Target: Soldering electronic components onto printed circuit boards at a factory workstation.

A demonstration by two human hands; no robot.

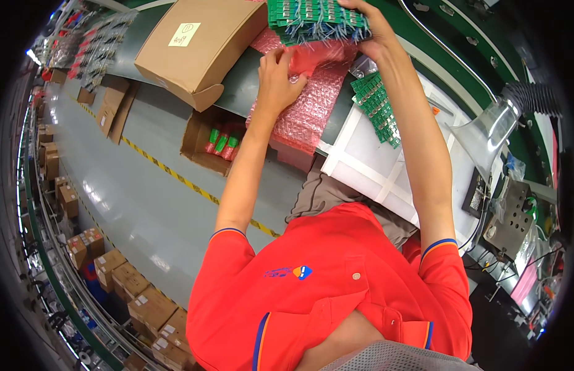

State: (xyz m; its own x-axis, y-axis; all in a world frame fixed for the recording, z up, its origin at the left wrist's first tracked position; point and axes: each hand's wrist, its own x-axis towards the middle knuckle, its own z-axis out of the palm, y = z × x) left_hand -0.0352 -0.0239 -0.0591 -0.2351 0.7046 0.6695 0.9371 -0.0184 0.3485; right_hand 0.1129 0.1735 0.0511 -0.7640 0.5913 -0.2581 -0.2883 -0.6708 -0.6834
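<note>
My right hand (369, 29) grips a stack of green circuit boards (311, 15) at its right end, up at the top edge. Blue wires bristle along the side of that stack. Just below it lies pink bubble wrap (314, 111), draped over the bench edge. My left hand (278, 83) is on the wrap's left side, thumb and fingers apart, touching it with its fingertips partly hidden. More green circuit boards (378, 108) lie fanned on a white foam-like tray (355, 157) beneath my right forearm.
A large cardboard box (197, 46) with a note stands left of the wrap. Lower down, an open carton (193, 139) holds pink-and-green bundles. At right are a transparent extraction hood (488, 136) and a metal fixture (508, 216). Yellow-black tape (169, 170) crosses the floor.
</note>
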